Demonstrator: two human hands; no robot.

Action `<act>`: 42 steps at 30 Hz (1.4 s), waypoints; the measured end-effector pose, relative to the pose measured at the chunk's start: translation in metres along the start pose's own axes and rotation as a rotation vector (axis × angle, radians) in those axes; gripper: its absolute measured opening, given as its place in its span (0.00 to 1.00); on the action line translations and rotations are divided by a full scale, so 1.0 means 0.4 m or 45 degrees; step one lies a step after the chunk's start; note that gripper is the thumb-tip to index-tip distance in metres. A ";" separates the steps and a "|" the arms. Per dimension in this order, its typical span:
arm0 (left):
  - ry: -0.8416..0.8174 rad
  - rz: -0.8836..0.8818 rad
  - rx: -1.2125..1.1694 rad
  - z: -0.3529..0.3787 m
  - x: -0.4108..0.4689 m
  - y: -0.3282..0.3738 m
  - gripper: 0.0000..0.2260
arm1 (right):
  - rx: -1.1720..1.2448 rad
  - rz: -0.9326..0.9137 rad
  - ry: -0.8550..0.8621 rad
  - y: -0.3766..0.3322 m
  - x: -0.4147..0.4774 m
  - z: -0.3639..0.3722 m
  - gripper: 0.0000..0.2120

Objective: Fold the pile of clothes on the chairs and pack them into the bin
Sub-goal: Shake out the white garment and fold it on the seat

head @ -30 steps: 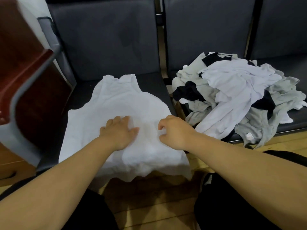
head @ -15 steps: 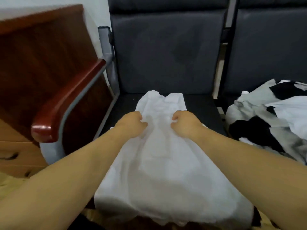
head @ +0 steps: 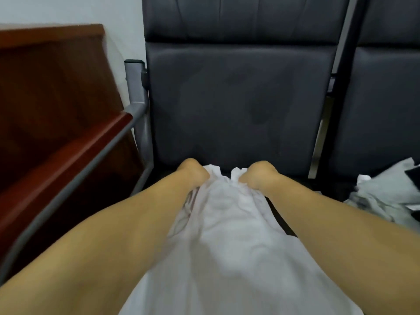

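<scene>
Vest [head: 227, 223], white: lies lengthwise on the chair [head: 238, 98] seat, straps at the backrest end, wide end toward you.
Left grip [head: 195, 172]: clamped on the left strap.
Right grip [head: 259, 173]: clamped on the right strap.
Pile [head: 386, 192]: next seat, apart.
Bin: not in view.
Step, as judged: folding the top down. Keep both straps level, draw them evenly, and match the edges.

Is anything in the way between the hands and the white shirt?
No, nothing is. The left hand and the right hand each grip the white shirt at its far end, on the dark chair. The bin is not in view, so the way there cannot be judged.
</scene>
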State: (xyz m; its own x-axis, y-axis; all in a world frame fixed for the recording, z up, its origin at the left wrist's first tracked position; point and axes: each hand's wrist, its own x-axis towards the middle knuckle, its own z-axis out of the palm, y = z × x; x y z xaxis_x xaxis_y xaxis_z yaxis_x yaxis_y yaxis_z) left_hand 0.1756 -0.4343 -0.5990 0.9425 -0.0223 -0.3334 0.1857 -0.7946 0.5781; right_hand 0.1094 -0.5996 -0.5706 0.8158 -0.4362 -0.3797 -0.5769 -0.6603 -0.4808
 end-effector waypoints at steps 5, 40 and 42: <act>0.074 -0.103 -0.578 -0.098 0.016 -0.004 0.17 | 1.034 0.105 -0.050 -0.053 0.009 -0.051 0.02; -0.351 0.311 0.154 -0.043 -0.610 -0.322 0.09 | -0.178 -0.725 -0.367 0.377 -0.496 0.056 0.08; -0.287 0.269 0.118 -0.035 -0.608 -0.310 0.06 | -0.185 -0.721 -0.340 0.378 -0.488 0.056 0.08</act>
State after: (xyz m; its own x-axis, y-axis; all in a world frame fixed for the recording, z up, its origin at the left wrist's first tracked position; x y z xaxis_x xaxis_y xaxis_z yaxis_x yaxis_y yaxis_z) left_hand -0.0727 -0.3218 -0.5790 0.8705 -0.3184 -0.3754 -0.0438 -0.8097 0.5852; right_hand -0.1379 -0.6007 -0.5870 0.9434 0.1591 -0.2911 -0.0330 -0.8282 -0.5595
